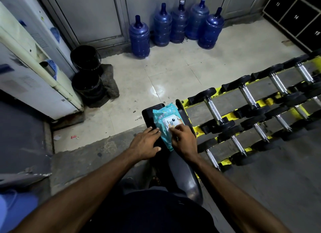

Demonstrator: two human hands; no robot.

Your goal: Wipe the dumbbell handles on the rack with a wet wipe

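Observation:
A teal pack of wet wipes (162,119) with a white lid lies on a black padded seat (147,113) beside the end of the rack. My left hand (145,143) rests flat with straight fingers on the pack's left edge. My right hand (183,139) has its fingers curled at the white lid flap, pinching it. The yellow rack (224,86) runs off to the right in tiers and carries several black dumbbells with chrome handles; the nearest handle (213,109) is just right of the pack.
Several blue water jugs (173,27) stand against the back wall. Two stacked black buckets (86,73) and a grey rag sit beside a white water dispenser (29,62) on the left. Numbered black lockers (298,12) fill the top right. Tiled floor lies in between.

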